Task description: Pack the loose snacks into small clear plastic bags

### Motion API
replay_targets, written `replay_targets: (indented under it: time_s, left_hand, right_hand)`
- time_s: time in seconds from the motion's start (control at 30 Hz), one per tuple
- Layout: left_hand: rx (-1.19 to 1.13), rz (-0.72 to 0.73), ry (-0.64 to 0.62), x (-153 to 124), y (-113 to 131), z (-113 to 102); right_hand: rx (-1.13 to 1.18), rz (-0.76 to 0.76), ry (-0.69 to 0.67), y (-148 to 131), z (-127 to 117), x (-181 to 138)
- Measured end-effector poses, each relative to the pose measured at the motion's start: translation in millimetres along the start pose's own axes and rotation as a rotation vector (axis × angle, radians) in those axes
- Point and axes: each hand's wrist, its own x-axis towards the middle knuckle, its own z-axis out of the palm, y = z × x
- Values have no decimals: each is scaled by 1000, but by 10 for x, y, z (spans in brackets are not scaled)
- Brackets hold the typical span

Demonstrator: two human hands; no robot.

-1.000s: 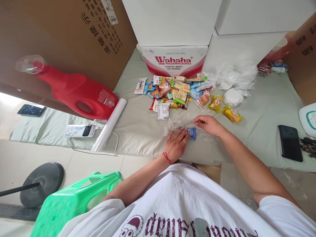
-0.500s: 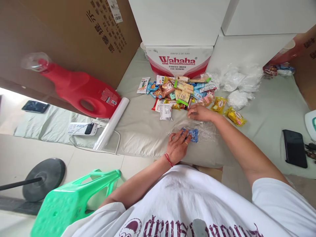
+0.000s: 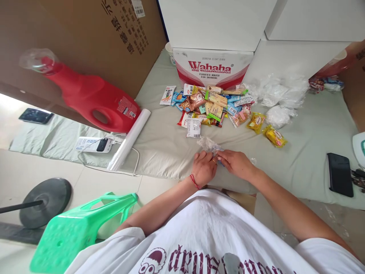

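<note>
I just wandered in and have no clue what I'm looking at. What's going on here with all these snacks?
A person in a white shirt works with both hands at the near edge of a cloth-covered surface. The left hand and right hand meet on a crumpled clear plastic bag, both pinching it. Beyond lies a pile of snack packets before a Wahaha box, with a heap of clear bags to its right.

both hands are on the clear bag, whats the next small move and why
Likely spread the clear bag open: left hand and right hand both pinch its crumpled near end, and the snack pile lies loose just beyond.
</note>
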Motion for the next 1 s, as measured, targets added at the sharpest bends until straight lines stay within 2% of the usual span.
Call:
replay_targets:
  time_s: [0.07, 0.17, 0.27, 0.33, 0.4, 0.5, 0.57, 0.67, 0.73, 0.8, 0.9, 1.0]
  left_hand:
    - [-102, -19, 0, 8, -49, 4]
    - [-424, -83, 30, -14, -138, 37]
    - [-653, -300, 139, -28, -237, 98]
    - [-600, -503, 252, 9, -307, 136]
    - [-450, -606, 310, 94, -372, 153]
    - [-286, -537, 243, 265, -446, 121]
    - [-313, -517, 203, 359, -470, 68]
    - [-593, -588, 179, 411, -449, -22]
    - [-860, -644, 130, 396, -387, -67]
    - [-1021, -668, 117, 367, -292, -94]
    - [-946, -613, 158, 337, -130, -110]
    - [-776, -468, 143, 332, -2, -102]
  right_hand:
    - [-75, 28, -40, -9, 130, -63]
    - [-126, 38, -68, -26, 256, -82]
    - [-145, 77, -60, -47, 326, -66]
    - [-145, 85, -56, -52, 345, -58]
    - [-137, 74, -51, -48, 341, -56]
    - [-126, 75, -57, -41, 306, -51]
    - [-125, 95, -64, -43, 275, -42]
    - [-117, 116, -81, -55, 240, -19]
    - [-118, 122, -82, -65, 233, 1]
    - [-130, 125, -77, -77, 238, 20]
    - [-133, 124, -92, -95, 241, 27]
    - [-39, 80, -105, -76, 209, -30]
